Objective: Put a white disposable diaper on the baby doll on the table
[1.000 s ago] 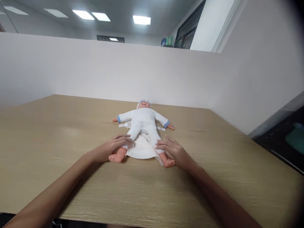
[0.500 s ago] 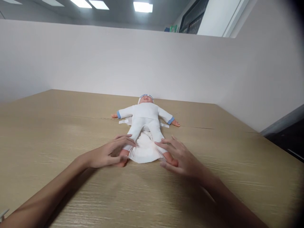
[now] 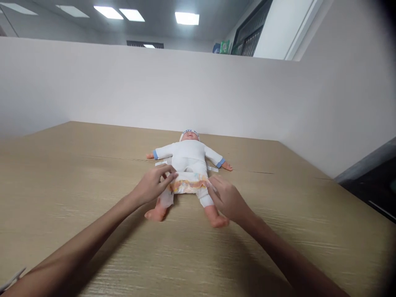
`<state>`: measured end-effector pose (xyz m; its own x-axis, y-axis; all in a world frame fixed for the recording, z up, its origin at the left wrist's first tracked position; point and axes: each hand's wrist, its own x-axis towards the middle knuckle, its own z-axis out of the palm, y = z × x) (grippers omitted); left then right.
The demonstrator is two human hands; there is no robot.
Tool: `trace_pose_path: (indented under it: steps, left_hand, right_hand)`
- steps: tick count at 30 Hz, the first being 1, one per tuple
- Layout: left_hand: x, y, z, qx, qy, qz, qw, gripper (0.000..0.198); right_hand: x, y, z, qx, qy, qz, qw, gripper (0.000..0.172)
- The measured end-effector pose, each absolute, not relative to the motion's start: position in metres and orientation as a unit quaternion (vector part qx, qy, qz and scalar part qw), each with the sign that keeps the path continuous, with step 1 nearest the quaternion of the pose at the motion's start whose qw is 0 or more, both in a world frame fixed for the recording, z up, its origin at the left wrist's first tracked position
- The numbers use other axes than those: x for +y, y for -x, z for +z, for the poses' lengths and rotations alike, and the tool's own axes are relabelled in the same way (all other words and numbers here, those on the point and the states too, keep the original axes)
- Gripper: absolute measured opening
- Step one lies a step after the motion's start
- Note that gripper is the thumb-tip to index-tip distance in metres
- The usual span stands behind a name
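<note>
Pale partition walls (image 3: 123, 90) closed off the far side of the wooden desk (image 3: 77, 173), with ceiling lights showing above them. Between my two hands lay the doll (image 3: 189, 154), on its back in a white suit and cap, head away from me, arms spread, bare feet nearest me. Across its hips sat the diaper (image 3: 187, 185), its front panel folded up over the belly with a printed orange band showing.

My left hand (image 3: 151, 185) was closed on the panel's left corner — thumb and fingers pinching the edge at the doll's hip. My right hand (image 3: 227, 198) lay at the opposite corner, fingertips against the diaper's side above the thigh; whether it gripped the edge or only pressed it flat I could not tell. Just beyond each hand a white fastening tab poked out from under the doll's waist, the left tab (image 3: 161, 163) and the right tab (image 3: 213, 168), both loose on the desk.

As I judged it, the weak point was the unfastened front — held only by my fingers, it could drop open if either hand let go. An uneven pull could skew the panel, and the light doll could slide on the smooth wood.
</note>
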<state>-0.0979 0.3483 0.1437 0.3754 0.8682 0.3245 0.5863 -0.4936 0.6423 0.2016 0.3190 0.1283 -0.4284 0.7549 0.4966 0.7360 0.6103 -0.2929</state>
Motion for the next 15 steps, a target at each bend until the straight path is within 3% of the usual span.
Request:
trace_pose_path:
  steps: [5,15]
  left_hand:
    - [0.401,0.088,0.16,0.449,-0.783,0.376,0.207,0.036]
    - [0.483,0.071,0.159,0.456,-0.716,0.379,0.368,0.042]
  right_hand:
    - [0.373,-0.196,0.15,-0.809,0.429,0.078,0.396,0.028]
    - [0.469,-0.195,0.146,-0.721,0.554,0.178,0.376,0.04]
